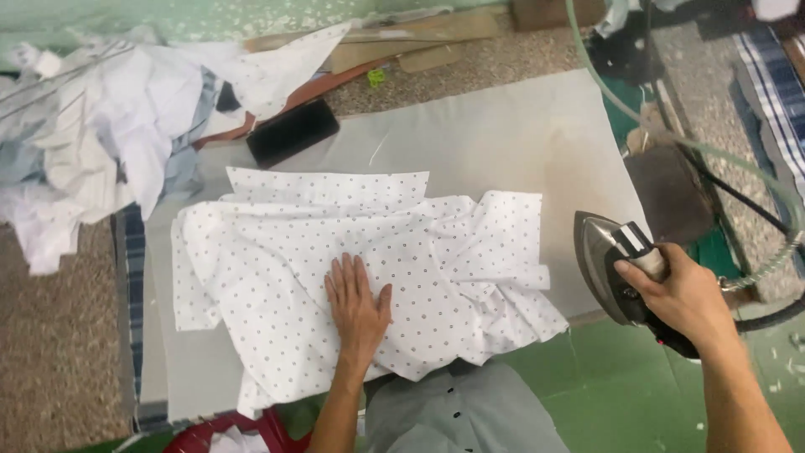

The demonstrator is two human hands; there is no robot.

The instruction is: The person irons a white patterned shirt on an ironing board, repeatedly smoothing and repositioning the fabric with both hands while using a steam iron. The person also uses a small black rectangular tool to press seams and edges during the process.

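Observation:
A white shirt with small dark dots [277, 252] lies spread and rumpled on a pale ironing board [503, 134]. My left hand [358, 304] rests flat on the shirt near its middle, fingers together and pointing away from me. My right hand [681, 295] grips the handle of a steam iron [605, 267], which is tilted up at the board's right edge, its metal soleplate facing left. The iron is apart from the shirt.
A heap of white and pale blue garments [92, 134] lies at the left. A black phone [292, 132] sits on the board's far left corner. A greenish hose [671, 138] and dark cable [738, 197] run to the iron. Wooden boards [402, 42] lie beyond.

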